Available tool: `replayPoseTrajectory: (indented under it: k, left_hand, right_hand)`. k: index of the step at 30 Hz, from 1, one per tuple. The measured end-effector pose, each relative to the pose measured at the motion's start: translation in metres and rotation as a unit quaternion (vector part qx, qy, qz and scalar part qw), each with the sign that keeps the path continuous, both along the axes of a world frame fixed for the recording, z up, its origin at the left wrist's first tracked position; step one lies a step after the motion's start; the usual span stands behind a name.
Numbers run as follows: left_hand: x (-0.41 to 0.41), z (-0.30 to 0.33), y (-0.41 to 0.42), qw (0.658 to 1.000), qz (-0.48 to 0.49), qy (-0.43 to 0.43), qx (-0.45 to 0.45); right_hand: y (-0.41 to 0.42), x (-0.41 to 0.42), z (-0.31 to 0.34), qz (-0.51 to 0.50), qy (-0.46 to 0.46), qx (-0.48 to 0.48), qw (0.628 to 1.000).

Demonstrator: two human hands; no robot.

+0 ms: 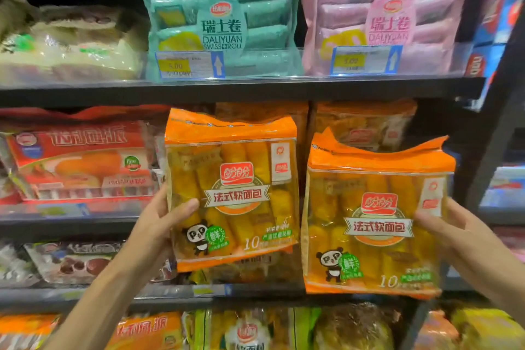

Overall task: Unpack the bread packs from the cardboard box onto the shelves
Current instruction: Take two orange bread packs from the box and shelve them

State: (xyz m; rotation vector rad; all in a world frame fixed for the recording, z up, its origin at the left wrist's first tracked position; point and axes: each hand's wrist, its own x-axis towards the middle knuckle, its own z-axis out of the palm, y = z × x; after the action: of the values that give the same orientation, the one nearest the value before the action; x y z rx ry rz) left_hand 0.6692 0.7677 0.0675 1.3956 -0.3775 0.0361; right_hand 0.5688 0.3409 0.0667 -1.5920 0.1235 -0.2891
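My left hand (pixel 159 224) grip holds left bread pack (pixel 231 190) by side edge; right hand (pixel 451 231) holds right bread pack (pixel 377 221). Both upright, labels facing me, matching orange packs (pixel 366 125) far on middle shelf (pixel 85 220). Cardboard box unseen.

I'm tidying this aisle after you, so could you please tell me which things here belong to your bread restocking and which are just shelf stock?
In the job:
- orange bread pack in left hand
- orange bread pack in right hand

Just shelf stock:
- green Swiss roll pack
- pink Swiss roll pack
- red pie box
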Motion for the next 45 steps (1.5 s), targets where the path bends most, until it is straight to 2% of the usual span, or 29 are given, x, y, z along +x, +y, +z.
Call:
replayPoseTrajectory:
  k: [7,13,18,22,33,35,37,40,45]
  left_hand:
    - [0.049,0.027,-0.025,0.999,-0.043,-0.019,-0.009]
    - [0.076,0.041,-0.042,0.998,-0.066,0.008,-0.020]
    - [0.086,0.051,-0.047,0.999,-0.044,0.015,-0.013]
    - [0.095,0.051,-0.048,0.997,0.002,0.035,-0.062]
    - [0.102,0.048,-0.050,0.996,0.030,0.024,-0.079]
    - [0.105,0.043,-0.052,0.997,0.059,0.006,-0.050]
    - [0.105,0.036,-0.052,0.994,0.095,-0.034,0.036]
    - [0.102,0.031,-0.049,0.986,0.092,-0.054,0.128]
    - [0.094,0.030,-0.038,0.976,0.105,-0.066,0.178]
  right_hand:
    - [-0.015,-0.011,0.018,-0.023,-0.001,-0.018,1.000]
    - [-0.016,-0.006,0.024,-0.026,-0.011,-0.018,0.999]
    - [-0.018,0.001,0.027,-0.033,-0.013,0.000,0.999]
    - [-0.018,0.007,0.029,-0.042,-0.018,0.006,0.999]
    - [-0.019,0.030,0.036,-0.031,-0.047,0.013,0.998]
    - [-0.022,0.032,0.037,-0.028,-0.052,0.014,0.998]
    - [-0.024,0.034,0.038,-0.026,-0.057,0.010,0.998]
    - [-0.023,0.038,0.040,-0.020,-0.068,0.015,0.997]
    - [-0.019,0.055,0.044,-0.008,-0.083,0.019,0.996]
